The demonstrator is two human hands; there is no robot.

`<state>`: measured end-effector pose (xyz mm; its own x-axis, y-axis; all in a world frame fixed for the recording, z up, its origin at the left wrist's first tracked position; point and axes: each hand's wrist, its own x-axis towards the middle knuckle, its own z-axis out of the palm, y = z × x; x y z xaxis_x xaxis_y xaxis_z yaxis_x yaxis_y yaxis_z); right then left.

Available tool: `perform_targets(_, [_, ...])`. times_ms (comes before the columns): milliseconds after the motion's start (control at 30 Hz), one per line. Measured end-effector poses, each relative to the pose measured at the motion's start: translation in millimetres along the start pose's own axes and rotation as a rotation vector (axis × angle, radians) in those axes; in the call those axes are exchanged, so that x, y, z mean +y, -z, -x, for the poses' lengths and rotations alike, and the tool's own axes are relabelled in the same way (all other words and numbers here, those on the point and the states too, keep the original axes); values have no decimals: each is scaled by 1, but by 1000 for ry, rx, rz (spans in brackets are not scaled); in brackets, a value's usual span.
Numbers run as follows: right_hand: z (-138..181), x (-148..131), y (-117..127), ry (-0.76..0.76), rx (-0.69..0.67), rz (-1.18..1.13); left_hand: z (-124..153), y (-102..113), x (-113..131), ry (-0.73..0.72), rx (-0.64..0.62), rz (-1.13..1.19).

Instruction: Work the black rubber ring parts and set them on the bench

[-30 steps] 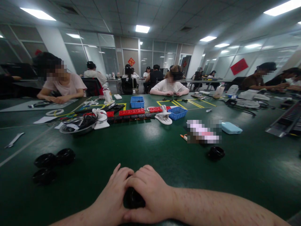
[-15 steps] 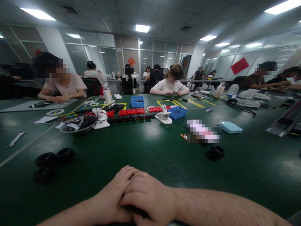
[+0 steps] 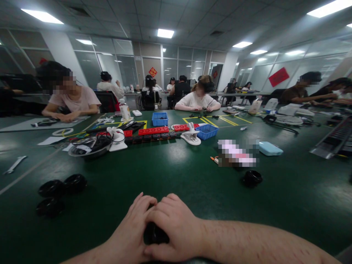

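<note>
Both my hands rest together on the green table [image 3: 178, 172] at the bottom centre. My left hand [image 3: 132, 231] and my right hand [image 3: 176, 227] are closed around a small black round part [image 3: 154, 234], which shows only as a dark patch between my fingers and thumbs. My right forearm runs off to the lower right. Three similar black round parts [image 3: 59, 190] lie on the table to my left, and one more black part [image 3: 252, 178] sits to my right.
Further back stand a bowl of cables [image 3: 90, 146], red and black connector strips [image 3: 152, 132], two blue bins [image 3: 207, 131], white clamps [image 3: 191, 136], a light blue case [image 3: 270, 149] and a wrench [image 3: 15, 164]. Several people sit working around the tables.
My hands pressed down and together over the black part half a second ago, hiding it; now they have eased apart slightly and the part shows again.
</note>
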<state>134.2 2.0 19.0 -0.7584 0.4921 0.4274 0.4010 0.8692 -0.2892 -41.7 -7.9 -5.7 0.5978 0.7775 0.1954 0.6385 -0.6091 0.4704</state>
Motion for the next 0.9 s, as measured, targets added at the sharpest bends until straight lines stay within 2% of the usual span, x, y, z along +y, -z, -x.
perform_targets(167, [1, 1, 1, 89, 1, -21, -9, 14, 12, -58, -108, 75])
perform_targets(367, [-2, 2, 3, 388, 32, -163, -19, 32, 17, -67, -251, 195])
perform_targets(467, [-3, 3, 5, 446, 54, -199, -19, 33, 13, -96, -281, 152])
perform_targets(567, [-4, 2, 7, 399, 125, -190, -18, 32, 8, -108, -282, 106])
perform_targets(767, [-3, 0, 4, 116, 261, -152, -14, 27, 7, -77, -184, 10])
perform_targets(900, [-1, 1, 3, -2, 250, -88, -15, 25, 9, -8, -152, -20])
